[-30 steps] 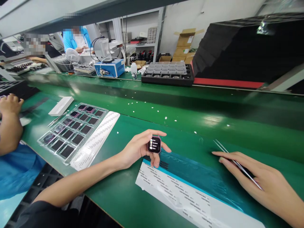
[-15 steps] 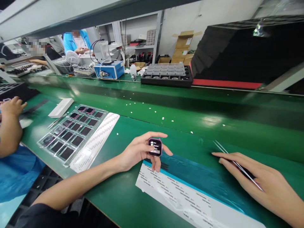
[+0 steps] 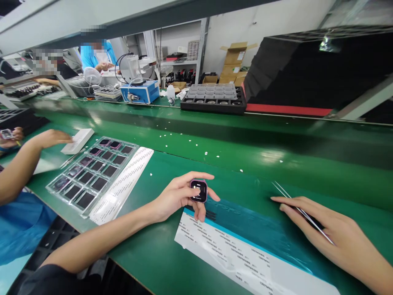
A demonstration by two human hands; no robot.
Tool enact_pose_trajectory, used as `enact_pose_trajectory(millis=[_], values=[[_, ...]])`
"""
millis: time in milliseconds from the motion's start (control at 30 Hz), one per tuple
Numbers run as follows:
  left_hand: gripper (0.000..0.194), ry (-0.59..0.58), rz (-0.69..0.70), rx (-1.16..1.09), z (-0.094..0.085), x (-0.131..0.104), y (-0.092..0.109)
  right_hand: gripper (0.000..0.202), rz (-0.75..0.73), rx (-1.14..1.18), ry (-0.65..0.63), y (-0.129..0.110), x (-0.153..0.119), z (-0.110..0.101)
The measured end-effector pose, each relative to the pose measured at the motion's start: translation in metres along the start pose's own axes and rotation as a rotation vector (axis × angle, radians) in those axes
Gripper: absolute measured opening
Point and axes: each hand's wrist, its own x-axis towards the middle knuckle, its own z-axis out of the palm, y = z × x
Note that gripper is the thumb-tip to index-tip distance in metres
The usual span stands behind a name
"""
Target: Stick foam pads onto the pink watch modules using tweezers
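Observation:
My left hand holds a small purple-framed smartwatch between its fingers, with the thumb on the lit screen, which shows a list. The watch is above the upper left end of a sheet with a blue film and a white printed backing. At the right, metal tweezers lie between the thumb and fingers of my right hand, tips pointing up and left. Left of my left hand is a clear tray of dark squares and several purple-framed watches, beside a printed white strip.
At the left a co-worker's arm reaches to a white box. Small white scraps lie on the green surface. Behind are a blue machine and a black tray. A metal beam crosses overhead.
The co-worker's hand has moved right to the white box, and another hand with a watch case shows at far left. The list on my watch's screen has changed. My hands hold nearly the same pose.

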Motion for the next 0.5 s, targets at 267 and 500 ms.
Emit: enact_pose_trajectory(millis=[267, 500], values=[[0.038, -0.027, 0.012, -0.031, -0.0028, 0.0022, -0.0033, 0.031, -0.045, -0.010, 0.046, 0.0009, 0.0001, 0.0021], [0.039, -0.014, -0.007, -0.033, -0.0007, 0.0013, -0.0031, 0.023, -0.158, -0.056, 0.115, -0.0030, 0.0075, -0.0011]])
